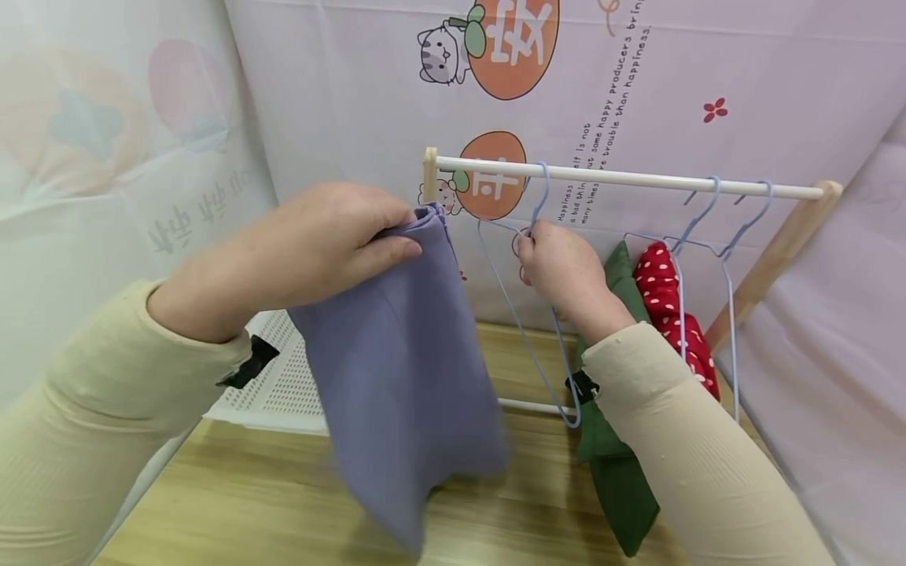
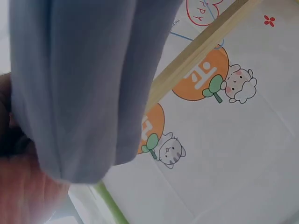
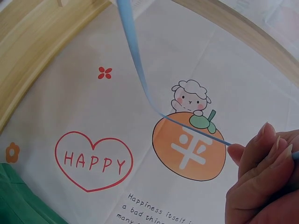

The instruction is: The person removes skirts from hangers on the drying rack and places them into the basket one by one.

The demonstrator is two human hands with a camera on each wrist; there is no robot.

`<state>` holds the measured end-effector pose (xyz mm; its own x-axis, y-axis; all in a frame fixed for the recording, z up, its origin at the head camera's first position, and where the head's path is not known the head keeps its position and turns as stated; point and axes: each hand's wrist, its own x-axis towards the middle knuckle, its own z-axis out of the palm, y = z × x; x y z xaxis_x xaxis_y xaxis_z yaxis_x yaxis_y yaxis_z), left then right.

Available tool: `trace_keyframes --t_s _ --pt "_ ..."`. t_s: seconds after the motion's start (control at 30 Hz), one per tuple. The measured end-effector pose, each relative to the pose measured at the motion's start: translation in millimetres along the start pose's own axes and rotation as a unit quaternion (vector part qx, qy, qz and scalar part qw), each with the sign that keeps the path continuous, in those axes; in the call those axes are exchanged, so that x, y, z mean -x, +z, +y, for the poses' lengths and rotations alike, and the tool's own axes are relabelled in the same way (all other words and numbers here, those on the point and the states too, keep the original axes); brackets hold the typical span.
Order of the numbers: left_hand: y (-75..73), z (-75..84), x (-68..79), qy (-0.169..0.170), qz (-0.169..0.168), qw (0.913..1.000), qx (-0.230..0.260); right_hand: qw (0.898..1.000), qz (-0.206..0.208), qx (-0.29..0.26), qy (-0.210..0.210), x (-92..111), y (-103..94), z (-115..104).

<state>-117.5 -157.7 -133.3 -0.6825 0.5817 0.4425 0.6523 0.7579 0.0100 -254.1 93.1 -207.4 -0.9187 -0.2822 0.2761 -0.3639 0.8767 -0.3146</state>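
In the head view my left hand [image 1: 311,244] pinches the folded top edge of a purple-blue cloth garment [image 1: 396,354] between thumb and fingers. The garment hangs down over the table, its lower end blurred. It fills much of the left wrist view, where the left hand [image 2: 28,186] is dark and blurred at the edge. My right hand [image 1: 566,271] grips a light blue clothes hanger [image 1: 543,189] just below its hook, which is at the rail. Fingers of the right hand [image 3: 266,177] curl around the hanger wire [image 3: 140,70] in the right wrist view.
A white rail [image 1: 623,178] on wooden posts [image 1: 786,244] spans the back. Two more blue hangers [image 1: 731,314] hang at its right, beside a green garment [image 1: 623,487] and a red polka-dot garment [image 1: 658,275]. A white perforated basket [image 1: 283,393] stands behind the purple-blue garment on the wooden table [image 1: 248,487].
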Motion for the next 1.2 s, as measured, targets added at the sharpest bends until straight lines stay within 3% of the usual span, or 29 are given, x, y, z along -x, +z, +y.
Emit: trace_keyframes --t_s 0.37,0.57,0.8,0.97,1.2 --pt "16.3 3.3 4.5 -0.024 0.113 0.993 -0.024 1.0 0.003 0.002 -0.003 1 -0.7 -1" --pt "18.0 1.5 4.1 -0.012 0.134 0.9885 -0.069 1.0 0.002 -0.001 -0.002 2 0.1 -1" --pt "10.9 -2.7 1.0 0.017 0.092 0.9934 -0.067 1.0 0.002 -0.006 -0.001 2 0.6 0" --pt "0.5 -2.0 -1.8 -0.006 0.059 0.9967 -0.055 1.0 0.002 -0.004 -0.001 2 0.0 -1" --pt "-14.8 -6.8 1.6 -0.047 -0.03 0.9975 -0.043 1.0 0.0 -0.004 0.002 3 -0.4 -1"
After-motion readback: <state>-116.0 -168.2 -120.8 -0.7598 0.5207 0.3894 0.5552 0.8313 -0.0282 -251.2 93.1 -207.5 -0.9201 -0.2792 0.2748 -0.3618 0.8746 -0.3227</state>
